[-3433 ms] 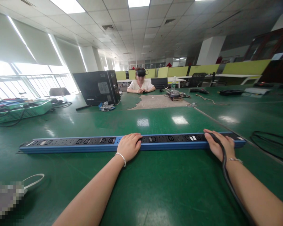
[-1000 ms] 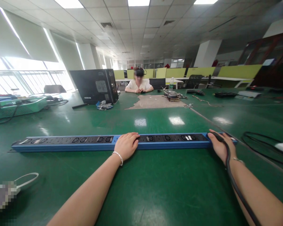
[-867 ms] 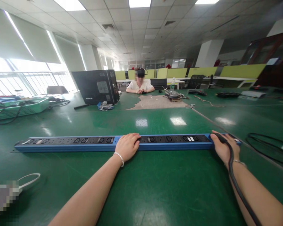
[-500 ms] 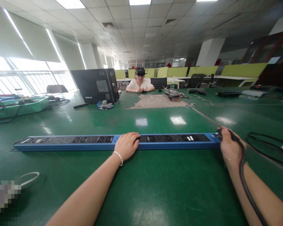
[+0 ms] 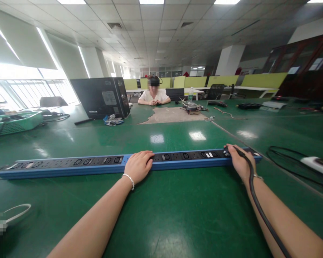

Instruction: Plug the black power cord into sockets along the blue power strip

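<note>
A long blue power strip [image 5: 70, 172] with a row of black sockets lies across the green table in front of me. My left hand [image 5: 138, 163] is laid over its middle, fingers closed across the top. Near the strip's right end, my right hand [image 5: 240, 161] pinches a black plug [image 5: 226, 151] at the last sockets. Whether the plug's pins are in a socket I cannot tell. From the plug, a thick black cable [image 5: 254, 193] runs back over my right wrist and forearm.
A black computer case [image 5: 97, 98] and gloves [image 5: 113, 120] stand and lie back left, near a green basket [image 5: 24, 123]. A person [image 5: 154, 95] sits opposite. Thin black cables [image 5: 282, 163] and a white device [image 5: 316, 165] lie at right. Table seam [image 5: 231, 134] runs diagonally.
My right hand has moved left with the plug, from beyond the strip's right end to over its last sockets. My left hand stays on the strip. The view has turned slightly right.
</note>
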A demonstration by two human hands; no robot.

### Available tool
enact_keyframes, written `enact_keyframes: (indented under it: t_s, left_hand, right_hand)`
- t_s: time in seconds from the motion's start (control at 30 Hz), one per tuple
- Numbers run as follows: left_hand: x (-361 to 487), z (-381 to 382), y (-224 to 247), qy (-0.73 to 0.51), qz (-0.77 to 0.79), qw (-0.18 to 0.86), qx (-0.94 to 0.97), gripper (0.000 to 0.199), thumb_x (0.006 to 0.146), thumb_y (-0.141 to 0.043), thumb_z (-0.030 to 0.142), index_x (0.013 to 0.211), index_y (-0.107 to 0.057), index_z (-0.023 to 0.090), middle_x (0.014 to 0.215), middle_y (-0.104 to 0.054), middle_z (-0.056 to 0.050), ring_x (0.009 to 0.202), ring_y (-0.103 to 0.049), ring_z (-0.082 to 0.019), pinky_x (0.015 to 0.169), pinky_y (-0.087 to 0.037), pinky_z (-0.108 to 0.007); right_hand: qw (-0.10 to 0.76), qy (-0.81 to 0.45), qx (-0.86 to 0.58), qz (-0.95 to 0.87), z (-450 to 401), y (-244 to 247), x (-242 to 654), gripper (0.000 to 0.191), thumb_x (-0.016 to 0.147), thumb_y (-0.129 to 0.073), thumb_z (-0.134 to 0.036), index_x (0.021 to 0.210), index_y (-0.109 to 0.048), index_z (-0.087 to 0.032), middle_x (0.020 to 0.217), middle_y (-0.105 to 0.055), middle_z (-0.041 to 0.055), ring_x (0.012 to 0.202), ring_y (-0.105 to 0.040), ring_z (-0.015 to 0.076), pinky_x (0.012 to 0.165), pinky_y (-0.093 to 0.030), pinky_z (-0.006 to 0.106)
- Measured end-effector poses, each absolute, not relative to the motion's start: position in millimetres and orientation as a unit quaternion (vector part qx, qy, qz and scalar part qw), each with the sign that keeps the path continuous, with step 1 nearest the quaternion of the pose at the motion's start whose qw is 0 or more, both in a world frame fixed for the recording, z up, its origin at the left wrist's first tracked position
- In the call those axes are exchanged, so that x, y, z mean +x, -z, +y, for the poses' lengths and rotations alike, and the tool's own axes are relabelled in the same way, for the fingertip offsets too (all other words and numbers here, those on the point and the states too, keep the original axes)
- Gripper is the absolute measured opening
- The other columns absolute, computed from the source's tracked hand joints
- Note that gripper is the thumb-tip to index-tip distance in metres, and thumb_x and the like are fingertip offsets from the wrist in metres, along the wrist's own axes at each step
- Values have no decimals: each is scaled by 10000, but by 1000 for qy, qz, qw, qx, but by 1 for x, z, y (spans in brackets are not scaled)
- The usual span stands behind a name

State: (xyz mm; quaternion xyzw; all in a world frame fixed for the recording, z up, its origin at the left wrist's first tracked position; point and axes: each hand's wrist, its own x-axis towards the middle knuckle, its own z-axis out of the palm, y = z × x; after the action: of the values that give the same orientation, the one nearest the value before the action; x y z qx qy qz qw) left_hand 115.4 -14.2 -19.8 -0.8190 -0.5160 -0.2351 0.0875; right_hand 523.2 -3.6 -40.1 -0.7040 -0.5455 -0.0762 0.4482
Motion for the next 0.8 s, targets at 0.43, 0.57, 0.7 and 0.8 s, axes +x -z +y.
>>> enact_keyframes:
  t_s: [0.43,0.57,0.7,0.8]
  left_hand:
    - [115,-15,20,239,-515,85,-819,288,884,-378,308,1089,-577,269,1177,-607,16,1082,-540,-170,960,-389,-347]
    - [115,-14,20,241,-512,85,-820,285,883,-378,309,1089,-573,274,1175,-608,19,1081,-540,-169,957,-389,-347]
    - [115,-14,20,244,-512,87,-819,285,883,-379,308,1090,-571,272,1179,-606,21,1082,-538,-167,963,-383,-347]
    - [115,-14,20,243,-513,86,-819,288,884,-378,304,1091,-574,269,1179,-606,18,1081,-538,-167,962,-384,-345]
  right_hand:
    - [394,129,-705,-575,1,39,513,387,813,-396,-474,938,-677,-238,1043,-666,70,1123,-513,244,993,-307,466]
    - [377,128,-723,-564,0,38,511,408,806,-402,-478,980,-675,-229,1101,-639,96,1133,-509,257,995,-310,469]
    - [372,108,-737,-554,-1,40,511,404,805,-412,-477,1008,-668,-239,1100,-636,96,1129,-508,265,1012,-280,495]
    - [355,105,-744,-556,-1,46,513,412,822,-395,-477,1046,-653,-249,1104,-632,92,1153,-483,272,1017,-253,524]
